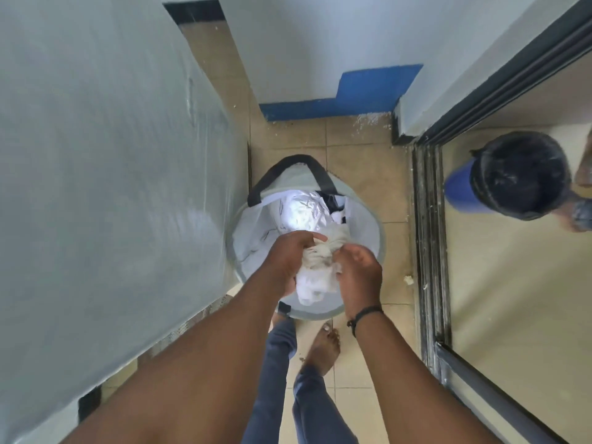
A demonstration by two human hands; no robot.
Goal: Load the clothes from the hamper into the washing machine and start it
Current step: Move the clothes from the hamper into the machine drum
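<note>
Beige tiled floor (358, 161) holds one round grey fabric hamper (243, 238); two bare hands, left hand (288, 257) and right hand (360, 274), each grip closed on one crumpled white garment (317, 274).

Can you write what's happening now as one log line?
step: unloading | left hand + right hand: gripping white cloth | above hamper | washing machine: unseen

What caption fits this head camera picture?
Both hands, left and right, lift white cloth from the hamper.

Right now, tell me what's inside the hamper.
The hamper holds white clothes and a dark garment. Both hands, left and right, grip a white bundle above it. Anything underneath is hidden.
</note>
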